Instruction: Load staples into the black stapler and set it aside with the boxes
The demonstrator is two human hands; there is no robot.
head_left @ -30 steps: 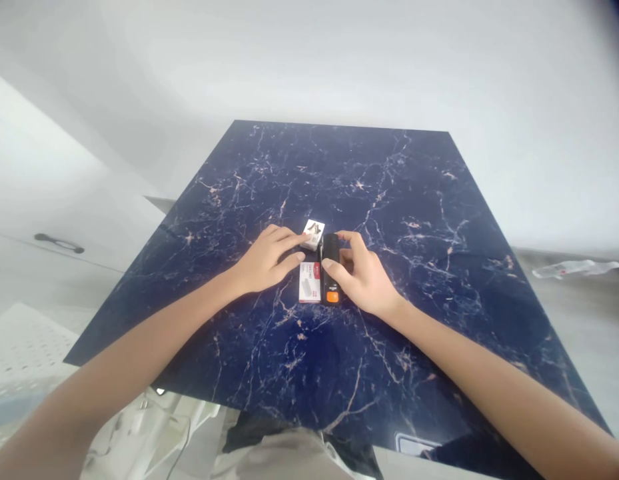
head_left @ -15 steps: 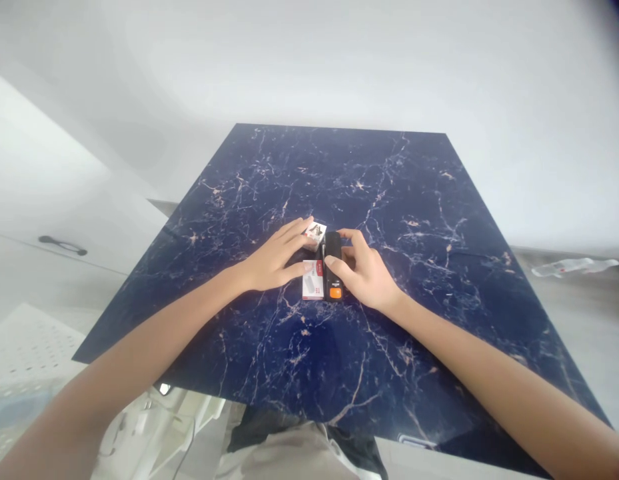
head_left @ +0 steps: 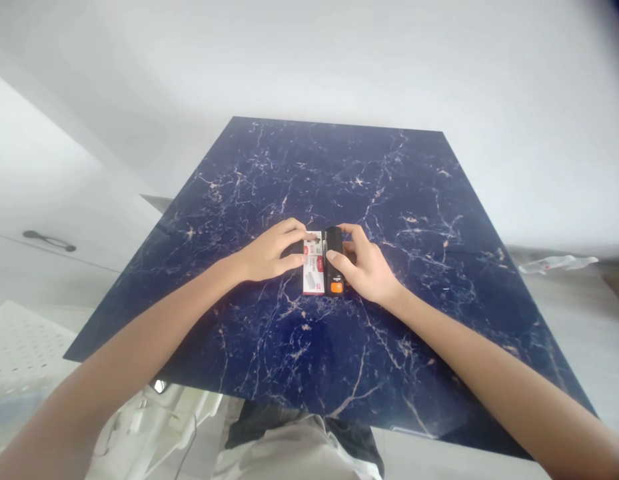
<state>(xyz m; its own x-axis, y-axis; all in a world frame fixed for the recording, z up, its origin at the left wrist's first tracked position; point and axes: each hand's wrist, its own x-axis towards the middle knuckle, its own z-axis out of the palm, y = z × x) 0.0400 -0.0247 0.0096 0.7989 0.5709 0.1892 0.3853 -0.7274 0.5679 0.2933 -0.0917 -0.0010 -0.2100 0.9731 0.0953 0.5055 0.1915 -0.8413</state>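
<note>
A black stapler (head_left: 334,267) with an orange patch at its near end lies at the middle of the table. My right hand (head_left: 364,267) is closed around its right side, thumb on top and fingers at the far end. Against its left side sits a small white and red staple box (head_left: 314,277) with a grey picture on it. Just beyond, a second small white and red box (head_left: 313,247) is in line with the first. My left hand (head_left: 276,251) pinches this farther box between thumb and fingers, which partly hide it.
Dark blue marbled table (head_left: 309,353) under both hands, its near edge by my body. A white wall rises behind it. A crumpled clear plastic item (head_left: 559,265) lies beyond the right edge; a white cabinet with a dark handle (head_left: 49,241) stands left.
My left hand has brought the farther box down toward me; it was tilted and apart, and now lines up with the nearer box. My right hand keeps its hold on the stapler.
</note>
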